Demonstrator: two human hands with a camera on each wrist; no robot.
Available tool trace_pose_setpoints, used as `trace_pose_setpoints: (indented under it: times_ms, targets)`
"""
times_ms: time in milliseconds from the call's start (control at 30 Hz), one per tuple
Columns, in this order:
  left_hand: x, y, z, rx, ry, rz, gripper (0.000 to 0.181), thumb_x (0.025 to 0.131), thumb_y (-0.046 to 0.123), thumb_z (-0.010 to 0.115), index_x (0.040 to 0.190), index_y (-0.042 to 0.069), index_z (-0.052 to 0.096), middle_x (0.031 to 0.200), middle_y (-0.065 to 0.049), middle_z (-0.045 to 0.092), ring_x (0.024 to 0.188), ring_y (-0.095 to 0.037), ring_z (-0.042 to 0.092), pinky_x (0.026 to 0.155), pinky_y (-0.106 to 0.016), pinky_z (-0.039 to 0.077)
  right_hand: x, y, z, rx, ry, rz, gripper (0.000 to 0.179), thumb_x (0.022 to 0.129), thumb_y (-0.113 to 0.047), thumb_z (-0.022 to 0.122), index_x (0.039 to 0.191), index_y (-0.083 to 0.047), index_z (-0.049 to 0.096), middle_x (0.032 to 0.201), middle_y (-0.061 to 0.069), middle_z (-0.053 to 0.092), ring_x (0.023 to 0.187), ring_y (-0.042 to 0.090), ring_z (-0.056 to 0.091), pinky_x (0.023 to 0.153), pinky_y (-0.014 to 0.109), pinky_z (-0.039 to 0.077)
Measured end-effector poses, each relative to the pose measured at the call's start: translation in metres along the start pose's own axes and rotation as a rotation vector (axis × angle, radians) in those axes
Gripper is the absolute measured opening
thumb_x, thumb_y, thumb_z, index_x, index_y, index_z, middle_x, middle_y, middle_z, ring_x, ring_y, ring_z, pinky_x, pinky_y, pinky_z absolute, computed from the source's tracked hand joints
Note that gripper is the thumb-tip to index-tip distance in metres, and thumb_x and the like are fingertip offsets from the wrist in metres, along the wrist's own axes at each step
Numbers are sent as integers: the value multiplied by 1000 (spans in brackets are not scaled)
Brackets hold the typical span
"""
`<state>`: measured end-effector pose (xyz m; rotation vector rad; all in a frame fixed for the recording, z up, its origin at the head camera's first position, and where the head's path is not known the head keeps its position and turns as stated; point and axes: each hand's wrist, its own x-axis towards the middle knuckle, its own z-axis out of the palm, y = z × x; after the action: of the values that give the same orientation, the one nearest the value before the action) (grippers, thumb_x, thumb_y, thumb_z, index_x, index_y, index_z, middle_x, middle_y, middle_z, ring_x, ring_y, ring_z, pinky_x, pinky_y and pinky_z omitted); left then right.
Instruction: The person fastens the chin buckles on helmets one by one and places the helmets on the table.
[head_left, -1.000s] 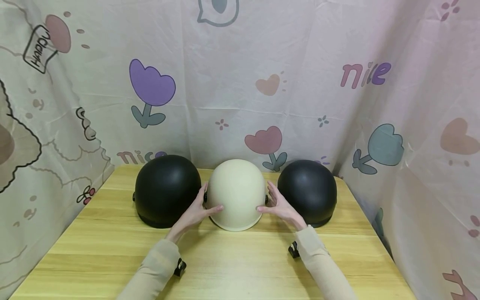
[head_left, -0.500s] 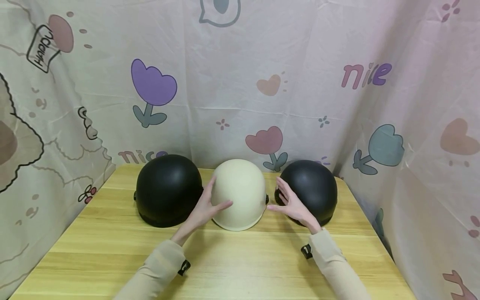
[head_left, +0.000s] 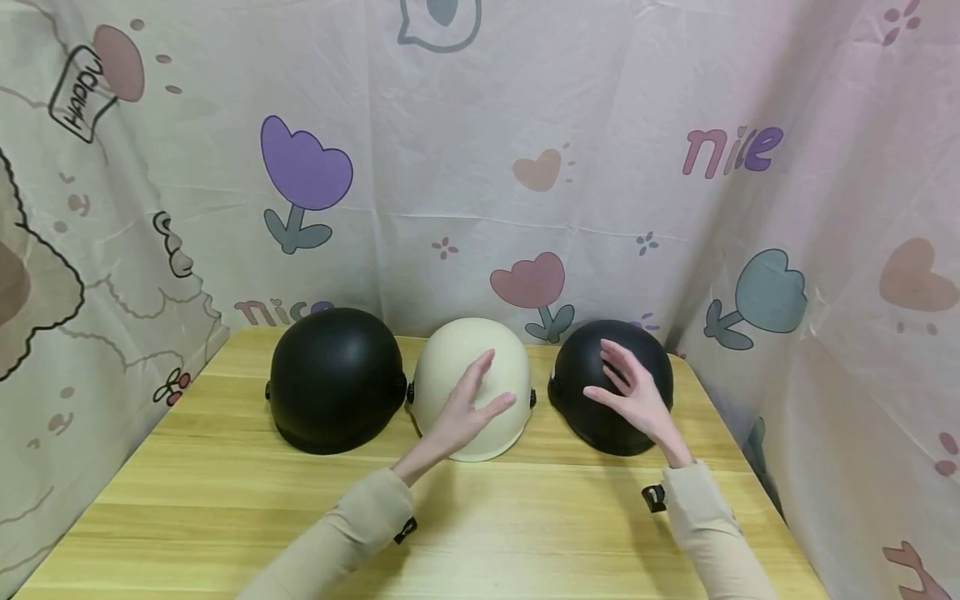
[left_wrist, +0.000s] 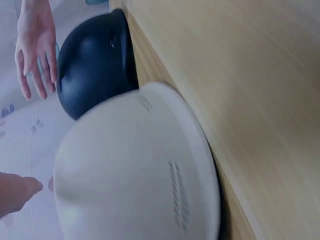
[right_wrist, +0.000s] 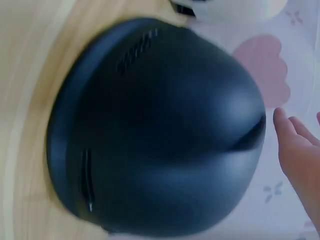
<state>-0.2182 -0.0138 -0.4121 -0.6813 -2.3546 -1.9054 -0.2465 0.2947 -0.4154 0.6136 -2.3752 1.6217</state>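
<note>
Three helmets stand in a row on the wooden table: a black helmet (head_left: 333,379) on the left, a cream helmet (head_left: 446,358) in the middle and a second black helmet (head_left: 581,358) on the right. My left hand (head_left: 461,415) hovers before the cream helmet, thumb and fingers spread. The right hand (head_left: 639,402), fingers extended and thumb apart, is in front of the right black helmet. Slots show on the side of this black helmet (right_wrist: 165,125) in the right wrist view, where a gap separates it from the hand. Neither hand holds anything.
The table (head_left: 487,533) reaches toward me in front of the helmets. A patterned curtain (head_left: 442,150) hangs behind and along both sides. The left black helmet stands close beside the cream one; a narrow gap parts the cream helmet from the right one.
Both hands have left the sides of the cream helmet and moved right, the left across its front and the right to the black helmet. The helmets stay in place.
</note>
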Motion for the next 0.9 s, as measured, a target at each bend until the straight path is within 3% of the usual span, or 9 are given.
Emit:
trace_pose_setpoints:
  times_ms: [167, 333, 467, 567, 900]
  targets:
    - [10, 4, 25, -11, -44, -29, 81, 98, 29, 67, 160, 6, 21, 168, -13, 23, 156, -30, 24, 126, -47, 23, 0, 3, -20, -49, 126, -36, 69, 84, 7, 75, 145, 5, 44, 146, 16, 49, 131, 8, 51, 106, 8, 41]
    - [19, 1, 47, -70, -87, -75, 80, 99, 36, 65, 161, 13, 20, 169, -8, 23, 157, -25, 22, 127, -45, 22, 2, 10, -36, -172, 191, -19, 63, 84, 2, 78, 141, 4, 51, 143, 24, 53, 131, 13, 51, 111, 8, 35]
    - [27, -3, 65, -131, -112, -101, 80, 99, 37, 64, 161, 12, 20, 168, -10, 23, 157, -26, 21, 128, -45, 21, 3, 16, -48, -318, 187, 59, 64, 85, -9, 80, 142, 0, 52, 147, 24, 51, 137, 31, 45, 121, 38, 33]
    - [33, -7, 77, -141, -120, -118, 80, 99, 39, 63, 161, 9, 20, 168, -12, 24, 157, -28, 22, 127, -46, 22, 6, 19, -54, -371, 162, 106, 66, 86, -17, 80, 144, -3, 51, 150, 24, 48, 141, 41, 40, 118, 62, 28]
    - [47, -21, 106, -112, -142, -204, 80, 101, 43, 57, 162, 10, 17, 168, -11, 22, 155, -32, 24, 124, -52, 28, 12, 27, -59, -412, 99, 174, 72, 89, -25, 77, 150, -5, 44, 156, 28, 41, 145, 47, 35, 116, 66, 28]
